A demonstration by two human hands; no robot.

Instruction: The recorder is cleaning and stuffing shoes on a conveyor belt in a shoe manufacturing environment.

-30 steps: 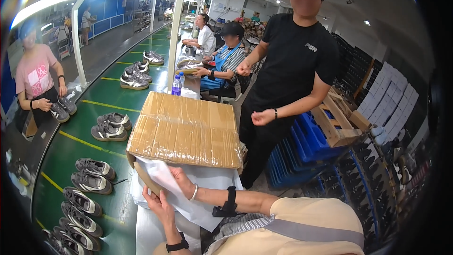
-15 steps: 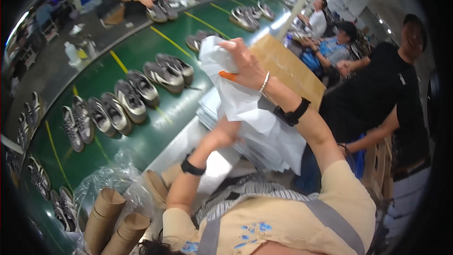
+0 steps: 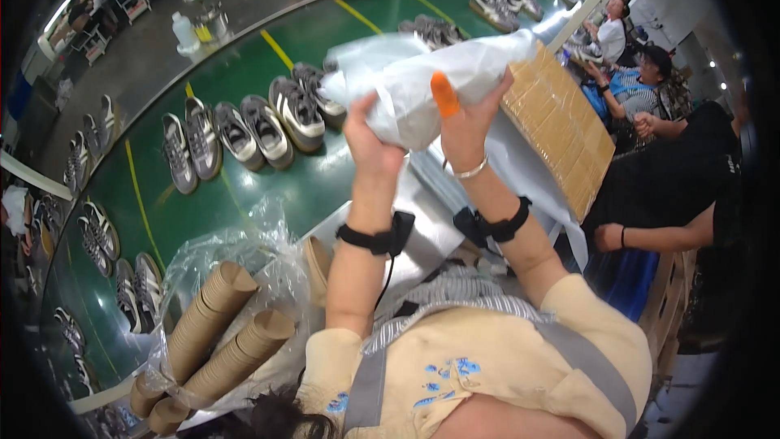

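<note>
Pinching the white paper (image 3: pixel 394 85) above the green belt (image 3: pixel 171 211) in the head view, your left hand (image 3: pixel 374 142) and right hand (image 3: pixel 470 130) show thumbs, other fingers mostly hidden; uneven pulling could tear it. Grey shoes (image 3: pixel 296 114) lie leftward, brown cups (image 3: pixel 213 309) lower left, and the cardboard box (image 3: pixel 561 126) may crowd your right side.

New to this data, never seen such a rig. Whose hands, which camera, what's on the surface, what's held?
No robot: these are a person's left hand and right hand, the right thumb in an orange cover. The camera is the left of two fisheyes worn on the head, looking down, so straight edges bend. Both hands hold up a bunched white sheet; whether anything is inside can't be seen. Beyond it, gray shoes stand on a green surface with yellow lines. A taped cardboard box is to the right; stacked brown forms in clear plastic lie at lower left.
</note>
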